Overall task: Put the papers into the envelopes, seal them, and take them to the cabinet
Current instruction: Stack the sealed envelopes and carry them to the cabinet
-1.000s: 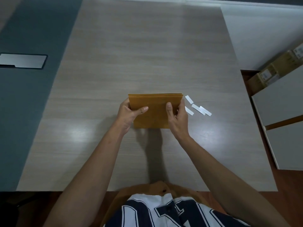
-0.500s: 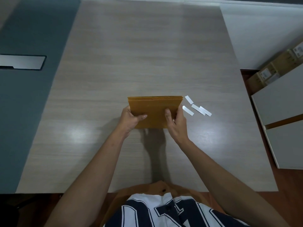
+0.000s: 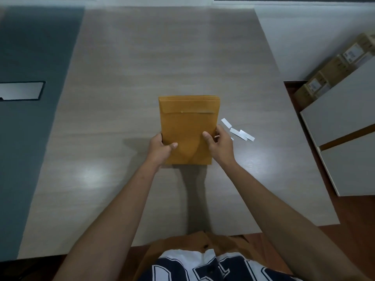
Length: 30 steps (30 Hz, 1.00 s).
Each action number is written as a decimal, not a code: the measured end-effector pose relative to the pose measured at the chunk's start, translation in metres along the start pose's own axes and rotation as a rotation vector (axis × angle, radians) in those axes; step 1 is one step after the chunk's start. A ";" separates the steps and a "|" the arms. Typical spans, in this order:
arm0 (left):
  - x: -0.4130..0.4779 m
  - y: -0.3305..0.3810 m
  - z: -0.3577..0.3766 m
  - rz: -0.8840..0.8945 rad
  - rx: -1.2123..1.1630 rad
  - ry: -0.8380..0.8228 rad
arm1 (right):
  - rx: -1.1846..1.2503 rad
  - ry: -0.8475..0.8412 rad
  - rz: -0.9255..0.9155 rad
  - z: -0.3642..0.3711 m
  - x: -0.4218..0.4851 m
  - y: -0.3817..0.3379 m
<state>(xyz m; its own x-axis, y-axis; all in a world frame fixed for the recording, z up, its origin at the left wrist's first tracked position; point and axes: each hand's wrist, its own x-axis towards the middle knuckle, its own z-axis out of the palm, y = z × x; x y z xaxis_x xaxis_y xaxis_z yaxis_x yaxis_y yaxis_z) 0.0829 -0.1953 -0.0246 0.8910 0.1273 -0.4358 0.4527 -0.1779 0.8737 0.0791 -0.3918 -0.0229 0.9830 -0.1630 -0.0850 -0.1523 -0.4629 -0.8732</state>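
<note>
A stack of brown envelopes (image 3: 188, 122) is held above the middle of the wooden table (image 3: 162, 53), its flap side facing me and the top flap folded down. My left hand (image 3: 160, 148) grips the stack's lower left edge, thumb on the front. My right hand (image 3: 220, 144) grips the lower right edge, thumb on the front as well. The papers are not visible.
Several white peel-off strips (image 3: 241, 133) lie on the table just right of my right hand. A white cabinet (image 3: 345, 126) stands to the right, with cardboard boxes (image 3: 332, 72) behind it. A metal cable hatch (image 3: 21, 90) sits in the grey surface at left.
The stack has tilted up from nearly edge-on so its full flap side faces me. Both hands slid down to the lower edges.
</note>
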 end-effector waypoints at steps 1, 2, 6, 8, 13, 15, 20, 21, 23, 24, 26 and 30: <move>0.001 0.004 0.003 -0.003 0.004 -0.020 | 0.010 0.022 0.017 -0.004 0.001 -0.001; 0.003 0.009 0.008 -0.003 0.013 -0.046 | 0.020 0.048 0.038 -0.009 0.003 -0.001; 0.004 0.031 0.031 0.012 0.057 -0.159 | 0.055 0.154 0.129 -0.032 0.005 0.003; 0.005 0.038 0.044 0.017 0.087 -0.204 | 0.047 0.201 0.160 -0.046 0.004 0.008; -0.003 0.055 0.086 0.073 0.209 -0.264 | 0.021 0.317 0.185 -0.090 -0.011 0.018; -0.015 0.064 0.109 0.105 0.241 -0.300 | 0.020 0.359 0.206 -0.114 -0.021 0.026; -0.055 0.080 0.180 0.157 0.268 -0.399 | 0.044 0.467 0.208 -0.186 -0.055 0.052; -0.064 0.083 0.192 0.170 0.275 -0.420 | 0.049 0.489 0.198 -0.199 -0.062 0.057; -0.083 0.090 0.224 0.222 0.304 -0.460 | 0.052 0.538 0.189 -0.232 -0.079 0.068; -0.096 0.094 0.243 0.252 0.320 -0.484 | 0.053 0.567 0.190 -0.252 -0.089 0.075; -0.117 0.101 0.273 0.276 0.315 -0.533 | 0.058 0.616 0.197 -0.283 -0.104 0.086; -0.168 0.116 0.346 0.304 0.291 -0.649 | 0.062 0.727 0.216 -0.358 -0.143 0.111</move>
<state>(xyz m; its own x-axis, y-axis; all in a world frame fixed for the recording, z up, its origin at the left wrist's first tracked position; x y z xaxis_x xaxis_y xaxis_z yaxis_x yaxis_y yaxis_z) -0.0026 -0.5748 0.0756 0.7781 -0.5498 -0.3038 0.0958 -0.3740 0.9225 -0.1152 -0.7318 0.0647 0.6132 -0.7876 0.0614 -0.3069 -0.3092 -0.9001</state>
